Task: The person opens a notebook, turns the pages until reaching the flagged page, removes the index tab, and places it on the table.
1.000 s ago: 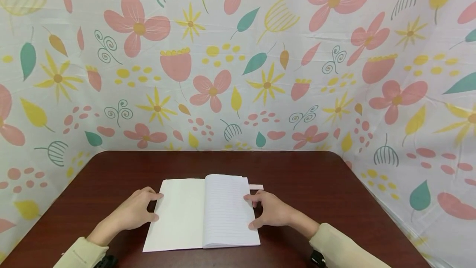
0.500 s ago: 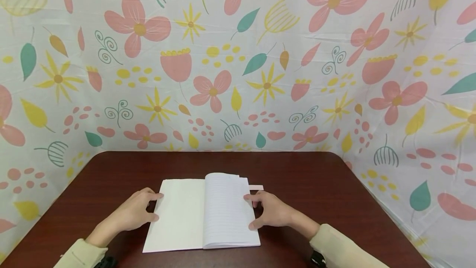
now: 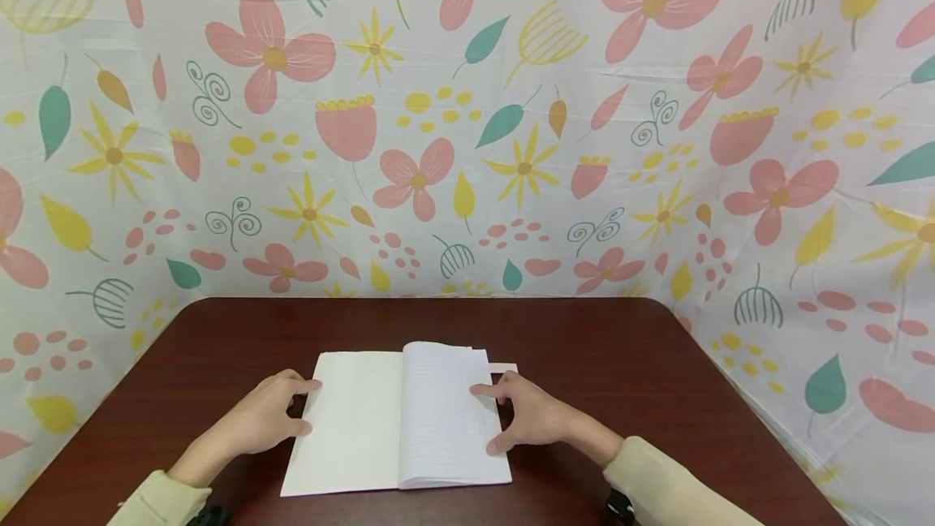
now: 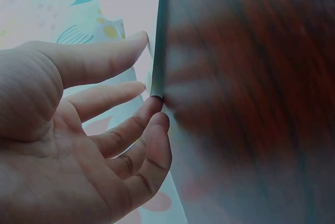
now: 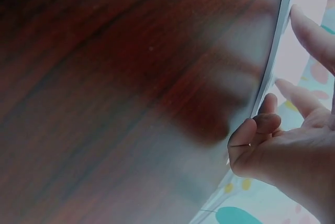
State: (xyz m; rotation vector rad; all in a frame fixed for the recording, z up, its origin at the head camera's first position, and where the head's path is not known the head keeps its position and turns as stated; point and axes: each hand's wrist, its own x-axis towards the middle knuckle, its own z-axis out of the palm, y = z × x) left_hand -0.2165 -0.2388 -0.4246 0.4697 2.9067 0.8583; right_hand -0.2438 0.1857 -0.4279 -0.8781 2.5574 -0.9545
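The spread notebook (image 3: pixel 351 420) lies flat on the table (image 3: pixel 584 331) between the hands, likely light, its thin paper easily creased, its outer edges the natural hold. At the blank side, the left hand (image 3: pixel 266 412) rests with thumb and forefinger wide apart on the edge; the right hand (image 3: pixel 536 412) sits likewise against the curved, lined leaves (image 3: pixel 441 420). Neither clenches. Just beyond the right forefinger juts a flat pale strip (image 3: pixel 504 368). Under both hands, the wood grain looks glossy; farther off hangs creased floral cloth (image 3: pixel 467 104).
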